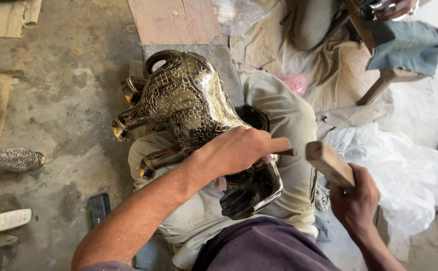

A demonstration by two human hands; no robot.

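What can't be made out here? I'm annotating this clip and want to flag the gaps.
Head view only:
- Chisel: tip and most of its shaft hidden in the left hand.
- Wooden mallet: handle covered by the right hand.
- Engraved metal animal figure: underside and head detail hidden by forearm.
- Other person's hand: cut by top edge.

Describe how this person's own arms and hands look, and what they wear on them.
Both forearms are bare, with no gloves, watch or rings visible on the left hand or the right hand. A bit of purple sleeve shows at the upper left arm, matching the purple shirt. The right arm's sleeve is out of view.
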